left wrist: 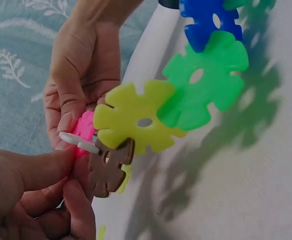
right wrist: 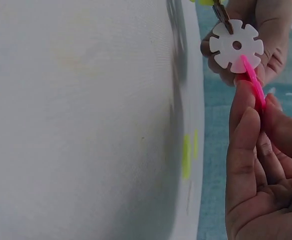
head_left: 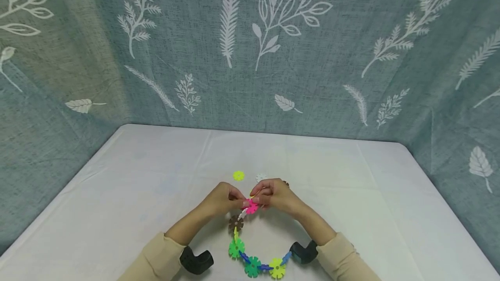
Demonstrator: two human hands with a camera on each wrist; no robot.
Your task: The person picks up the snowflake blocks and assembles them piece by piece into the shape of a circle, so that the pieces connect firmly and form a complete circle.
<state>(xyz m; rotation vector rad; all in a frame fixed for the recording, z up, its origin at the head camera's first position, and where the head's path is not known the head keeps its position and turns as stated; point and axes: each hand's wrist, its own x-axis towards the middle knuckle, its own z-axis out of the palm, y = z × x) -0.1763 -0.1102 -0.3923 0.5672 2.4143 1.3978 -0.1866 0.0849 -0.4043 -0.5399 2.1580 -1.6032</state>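
A chain of notched plastic interlocking discs curves over the white table toward the person. At its far end a pink disc (right wrist: 256, 87) is slotted into a white disc (right wrist: 237, 46). My right hand (head_left: 276, 195) pinches the pink disc between thumb and fingers. My left hand (head_left: 222, 199) grips the white disc where it meets the pink one, its fingers partly hidden behind it. Past the white disc come a brown disc (left wrist: 110, 167), a yellow disc (left wrist: 135, 117), a light green disc (left wrist: 203, 80) and a blue disc (left wrist: 211, 20).
The chain runs on through a darker green disc (head_left: 252, 267) and another yellow disc (head_left: 277, 268). Behind the hands lie a loose yellow disc (head_left: 238, 175) and a white one (head_left: 261, 177); a brown piece (head_left: 286, 183) is partly hidden. Black wrist mounts (head_left: 196, 261) sit below the forearms.
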